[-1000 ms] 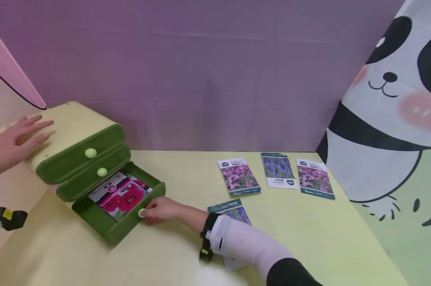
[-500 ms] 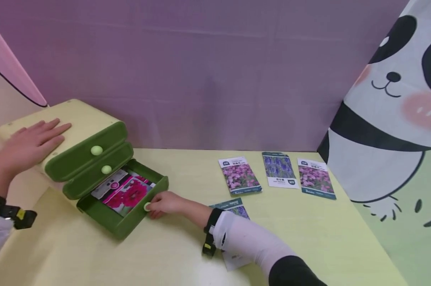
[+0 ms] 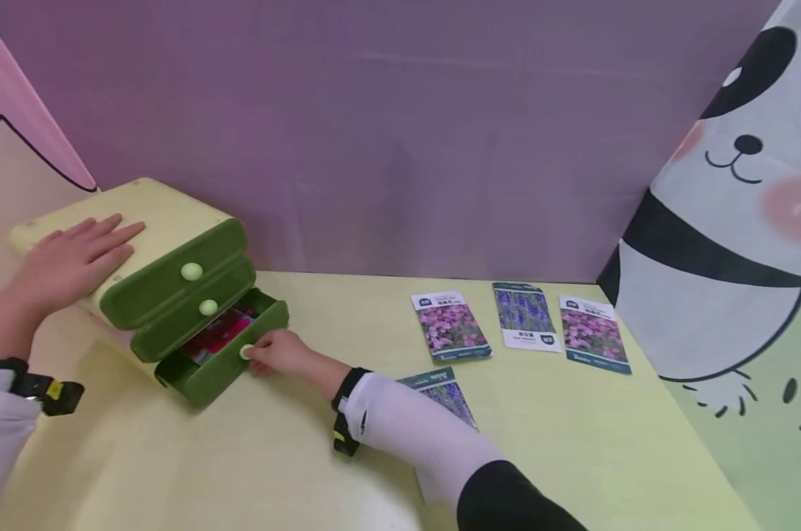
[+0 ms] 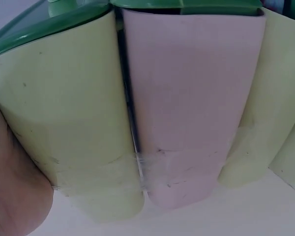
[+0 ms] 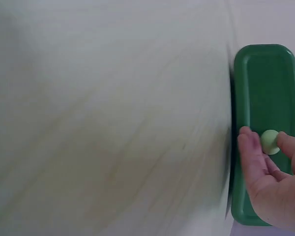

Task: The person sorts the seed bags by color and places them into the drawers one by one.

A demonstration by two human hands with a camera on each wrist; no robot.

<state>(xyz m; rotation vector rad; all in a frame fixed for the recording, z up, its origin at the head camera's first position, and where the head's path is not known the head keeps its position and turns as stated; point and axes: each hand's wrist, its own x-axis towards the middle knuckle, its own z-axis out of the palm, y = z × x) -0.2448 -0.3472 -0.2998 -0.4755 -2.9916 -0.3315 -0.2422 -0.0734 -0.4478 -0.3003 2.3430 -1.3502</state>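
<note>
With left hand spread on top, brace cabinet; with right hand pinching knob at cabinet's lower front, slide drawer straight.

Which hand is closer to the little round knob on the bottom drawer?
The right hand: it pinches that knob. The left hand is farther off, resting on top of the drawer unit, higher than the knob.

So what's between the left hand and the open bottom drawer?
Head view shows the top drawer front and the middle drawer front, one above the other, between the left hand on the cabinet top and the bottom drawer.
</note>
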